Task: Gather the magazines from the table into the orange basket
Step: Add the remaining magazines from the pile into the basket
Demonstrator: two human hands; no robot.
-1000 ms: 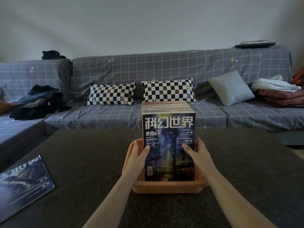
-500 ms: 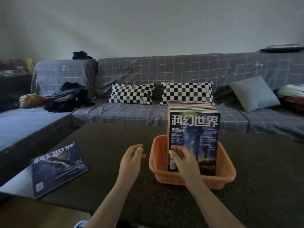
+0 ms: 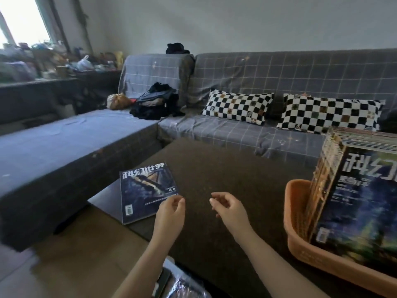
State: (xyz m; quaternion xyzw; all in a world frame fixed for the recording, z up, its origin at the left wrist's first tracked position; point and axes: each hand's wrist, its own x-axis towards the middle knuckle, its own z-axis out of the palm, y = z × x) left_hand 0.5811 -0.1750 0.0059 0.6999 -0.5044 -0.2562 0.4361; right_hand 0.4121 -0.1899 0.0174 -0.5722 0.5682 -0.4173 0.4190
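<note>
Basket (image 3: 300, 239) on the right gets cut off by the frame edge, same for the upright stack (image 3: 352, 203) of magazines standing in it, and the whole shot's a bit smeared so small cover text is unreadable. One magazine (image 3: 148, 190) lies flat at the left corner of the dark worktop (image 3: 214, 168), well apart from the basket. Left hand (image 3: 170, 214) hovers right at that magazine's near edge, fingers loosely curled and holding nothing (can't tell if it's touching), and right hand (image 3: 228, 208) hangs beside it, also loosely curled and empty.
</note>
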